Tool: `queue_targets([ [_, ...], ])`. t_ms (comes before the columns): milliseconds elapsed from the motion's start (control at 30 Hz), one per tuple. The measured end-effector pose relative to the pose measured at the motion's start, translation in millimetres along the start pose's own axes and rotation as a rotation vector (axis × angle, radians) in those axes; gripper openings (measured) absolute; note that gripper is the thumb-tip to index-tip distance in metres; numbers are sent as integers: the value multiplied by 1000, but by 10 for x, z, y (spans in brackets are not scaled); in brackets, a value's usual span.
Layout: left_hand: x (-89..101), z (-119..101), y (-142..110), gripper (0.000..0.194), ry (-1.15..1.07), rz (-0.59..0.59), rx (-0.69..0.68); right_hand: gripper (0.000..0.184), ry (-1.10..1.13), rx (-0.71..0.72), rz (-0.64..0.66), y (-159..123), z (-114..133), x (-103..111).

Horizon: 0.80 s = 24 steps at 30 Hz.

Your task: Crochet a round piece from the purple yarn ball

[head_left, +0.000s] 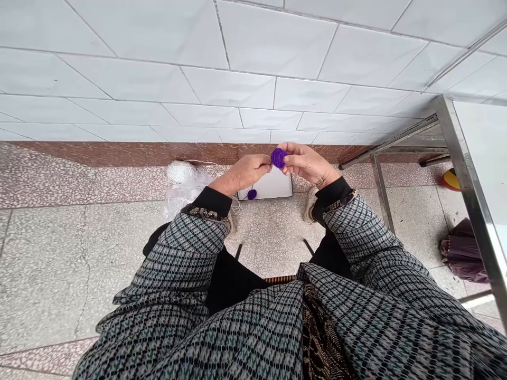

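Note:
Both my hands are raised in front of me over the floor, close to the tiled wall. My right hand [307, 162] pinches a small round purple crochet piece [278, 157] between thumb and fingers. My left hand [246, 172] is closed with its fingertips touching the left edge of the same piece. A purple thread seems to run down to a small purple yarn ball [252, 194] lying on a white box [273, 186] on the floor.
A white yarn ball [180, 171] with loose thread and a clear plastic bag [182, 194] lies on the floor at the left. A metal table [463, 158] stands at the right, a folded dark umbrella [462, 252] beneath it. My feet rest near the box.

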<state>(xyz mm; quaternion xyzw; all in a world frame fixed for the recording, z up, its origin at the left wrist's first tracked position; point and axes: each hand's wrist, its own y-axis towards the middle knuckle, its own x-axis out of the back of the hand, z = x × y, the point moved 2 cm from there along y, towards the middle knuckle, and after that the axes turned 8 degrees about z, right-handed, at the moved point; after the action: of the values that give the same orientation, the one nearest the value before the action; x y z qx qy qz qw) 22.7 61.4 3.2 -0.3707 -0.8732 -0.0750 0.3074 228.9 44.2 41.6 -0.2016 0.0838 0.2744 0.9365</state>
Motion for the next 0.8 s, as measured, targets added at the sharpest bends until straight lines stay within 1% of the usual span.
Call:
queue_targets([
  [100,-108,-99,-6,23,2,78,-58,19,-40,27,-133,50,-25,53],
  [233,-209,-183,-16,26,34,144,-121,19,-230,15,-276,134,-93,79],
  [300,-200,-193,-24,25,49,123,-144,25,-350,-27,-318,157,-123,64],
  [333,-172,-188,-29,23,56,82,-149,28,-399,-56,-321,162,-135,52],
  [400,-82,-158,-44,21,71,-33,-136,31,-445,-112,-282,160,-154,26],
  [467,25,-107,-58,20,93,-135,-100,31,-417,-139,-184,146,-163,2],
  [533,111,-44,-60,19,112,-179,-66,26,-335,-134,-70,125,-163,-15],
  [600,152,19,-45,18,122,-195,-39,21,-228,-103,19,106,-158,-22],
  [667,137,67,-15,18,122,-201,-11,19,-111,-62,72,97,-156,-22],
  [733,66,86,20,18,109,-196,14,26,-3,-15,93,101,-160,-15],
  [800,-44,65,49,19,80,-167,11,34,77,43,64,116,-164,3],
])
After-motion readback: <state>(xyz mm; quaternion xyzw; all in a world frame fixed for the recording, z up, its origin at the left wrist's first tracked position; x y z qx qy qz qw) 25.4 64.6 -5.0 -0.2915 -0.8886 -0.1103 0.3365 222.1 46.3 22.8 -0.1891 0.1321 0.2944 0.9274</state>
